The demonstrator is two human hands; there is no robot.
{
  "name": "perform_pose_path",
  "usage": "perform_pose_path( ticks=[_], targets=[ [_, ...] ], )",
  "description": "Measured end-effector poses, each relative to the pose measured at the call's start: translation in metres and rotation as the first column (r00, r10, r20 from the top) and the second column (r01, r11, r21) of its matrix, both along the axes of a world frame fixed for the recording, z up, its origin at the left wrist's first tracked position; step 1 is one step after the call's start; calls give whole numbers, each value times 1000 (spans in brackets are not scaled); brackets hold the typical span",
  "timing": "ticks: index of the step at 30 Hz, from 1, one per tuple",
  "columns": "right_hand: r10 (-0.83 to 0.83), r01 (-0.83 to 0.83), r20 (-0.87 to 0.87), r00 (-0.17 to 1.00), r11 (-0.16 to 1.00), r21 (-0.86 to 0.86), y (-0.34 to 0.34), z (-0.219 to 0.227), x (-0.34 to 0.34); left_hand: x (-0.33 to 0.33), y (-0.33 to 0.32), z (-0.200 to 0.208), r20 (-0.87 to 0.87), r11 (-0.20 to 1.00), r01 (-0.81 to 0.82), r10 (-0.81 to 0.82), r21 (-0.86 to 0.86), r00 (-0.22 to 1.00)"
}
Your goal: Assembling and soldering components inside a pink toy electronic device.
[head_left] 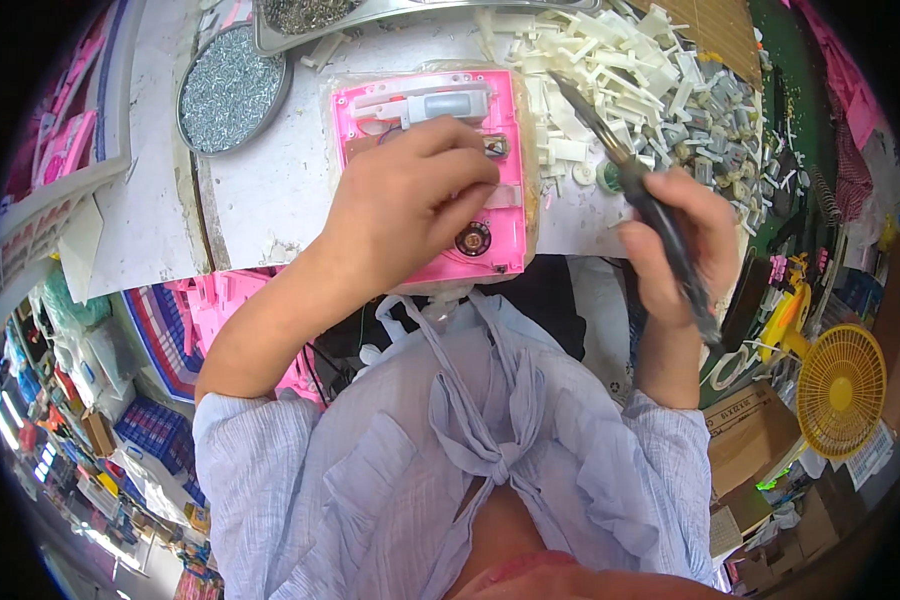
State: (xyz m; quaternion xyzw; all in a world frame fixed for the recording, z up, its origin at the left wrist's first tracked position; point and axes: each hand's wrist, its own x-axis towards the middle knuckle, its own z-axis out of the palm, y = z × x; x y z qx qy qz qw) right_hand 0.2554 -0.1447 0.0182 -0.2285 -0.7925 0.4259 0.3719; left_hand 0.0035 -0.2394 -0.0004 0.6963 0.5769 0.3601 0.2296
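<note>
A pink plastic housing (515, 230) lies face down on a padded, plastic-wrapped rest, its inside showing. It holds a white strip with a grey part (448, 105), thin wires and a round black speaker (473, 239). My left hand (420, 185) is over its middle, fingers bent and thumb drawn in; anything between the fingertips is hidden. To the right of the housing, my right hand (685, 240) grips a black-handled tool (660, 215) with a brass-coloured collar and a long, dark, tapering tip. The tip points up and left, over white plastic parts; I cannot tell the tool's exact kind.
At the back right, white plastic parts (610, 60) lie heaped beside many small grey parts (720, 120). A round dish of small screws (232, 90) is at the left, near a metal tray (380, 12). A yellow fan (840, 390) stands low on the right, near a cardboard box (750, 430).
</note>
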Motion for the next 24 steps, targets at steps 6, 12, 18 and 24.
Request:
perform_pose_path(
  ticks=[6,12,18,24],
  targets=[
    [10,-9,5,1000,994,-109,-16,-28,-64,-3,-5,-1,354,952,-106,208,-287,912],
    [11,-7,68,998,999,-50,-13,-34,-75,-8,-6,7,285,904,-67,202,-421,937],
    [12,-11,64,998,1000,-13,-15,-31,-75,-4,-7,4,305,930,-107,221,-351,926],
    [100,-102,24,995,987,126,-10,-30,-68,-3,-9,-1,356,916,-126,270,-380,895]
  ],
)
